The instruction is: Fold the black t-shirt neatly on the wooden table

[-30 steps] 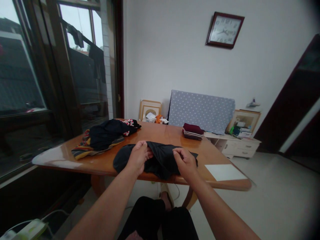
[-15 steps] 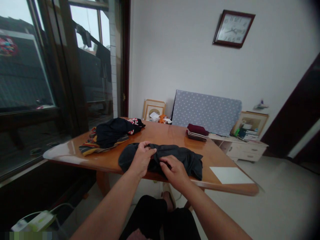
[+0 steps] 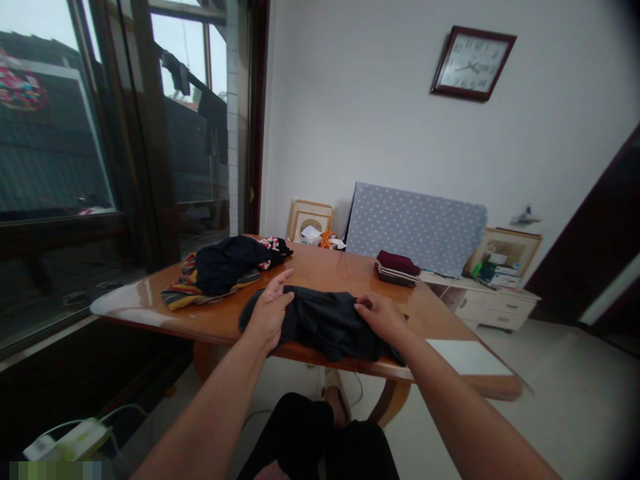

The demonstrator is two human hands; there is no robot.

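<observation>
A dark garment (image 3: 327,327) lies bunched along the front edge of the wooden table (image 3: 330,263). My left hand (image 3: 270,313) is at the garment's left part, its fingers stretched out and apart, with the thumb by the cloth's upper edge. At the upper right of the garment, my right hand (image 3: 377,317) pinches the cloth between thumb and fingers. The garment's far right end is partly hidden behind my right hand and forearm.
Dark and patterned clothes (image 3: 220,267) are heaped at the table's left. A folded stack with maroon cloth (image 3: 397,267) sits at the back right. A white sheet (image 3: 467,357) lies near the right corner. A low white cabinet (image 3: 493,307) stands beyond.
My hands have moved apart, the right one to the right along the garment. The left fingers have spread. The cloth between the hands is now more spread out. The view has shifted slightly.
</observation>
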